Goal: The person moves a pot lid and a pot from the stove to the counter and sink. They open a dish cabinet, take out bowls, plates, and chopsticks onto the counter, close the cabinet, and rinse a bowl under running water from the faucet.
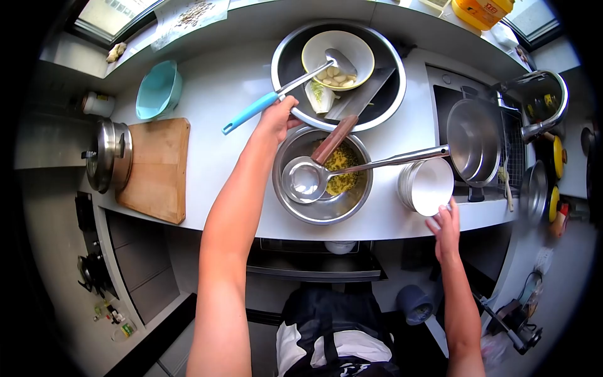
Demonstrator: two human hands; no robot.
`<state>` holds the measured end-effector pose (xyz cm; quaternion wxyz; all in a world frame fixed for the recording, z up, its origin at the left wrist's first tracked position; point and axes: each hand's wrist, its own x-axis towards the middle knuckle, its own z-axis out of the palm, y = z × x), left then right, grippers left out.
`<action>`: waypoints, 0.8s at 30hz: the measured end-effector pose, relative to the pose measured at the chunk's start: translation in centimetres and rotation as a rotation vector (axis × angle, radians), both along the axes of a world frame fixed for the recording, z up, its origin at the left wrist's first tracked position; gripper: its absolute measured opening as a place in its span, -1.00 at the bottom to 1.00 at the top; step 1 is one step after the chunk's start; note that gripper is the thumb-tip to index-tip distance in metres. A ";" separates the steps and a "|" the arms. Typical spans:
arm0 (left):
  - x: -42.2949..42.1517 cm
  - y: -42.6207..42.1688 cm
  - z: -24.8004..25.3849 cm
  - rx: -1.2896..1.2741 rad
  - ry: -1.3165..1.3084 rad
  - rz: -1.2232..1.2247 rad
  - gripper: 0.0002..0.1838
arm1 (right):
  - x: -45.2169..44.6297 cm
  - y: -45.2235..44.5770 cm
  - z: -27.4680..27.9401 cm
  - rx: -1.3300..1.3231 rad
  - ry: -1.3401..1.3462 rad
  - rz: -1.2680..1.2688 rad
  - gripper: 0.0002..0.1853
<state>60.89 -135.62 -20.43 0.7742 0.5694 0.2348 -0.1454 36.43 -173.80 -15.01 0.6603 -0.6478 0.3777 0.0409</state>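
Note:
My left hand (275,120) is closed on the rim of a large dark-lined basin (286,47). In the basin are a cream bowl (308,53) holding peeled garlic cloves, a pale piece of cabbage (319,97) and a cleaver (367,94) with a wooden handle. A blue-handled turner (251,113) rests across the cream bowl, its handle passing over my left hand. Below stands a steel mixing bowl (286,204) with a yellow-green mixture; a steel ladle (304,180) lies over it. My right hand (447,229) is open, fingers apart, at the edge of the stacked white bowls (433,185).
A wooden cutting board (154,169), a steel pot (110,154) and a turquoise basin (159,91) stand on the left. At right are a large steel pan (474,141) on the stove and a faucet (562,94). An open drawer (314,267) lies below the counter edge.

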 end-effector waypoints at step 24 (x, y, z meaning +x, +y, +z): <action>-2.2 14.8 -2.8 0.155 0.062 0.329 -0.78 | 12.4 0.9 -1.6 0.315 0.048 0.182 -0.48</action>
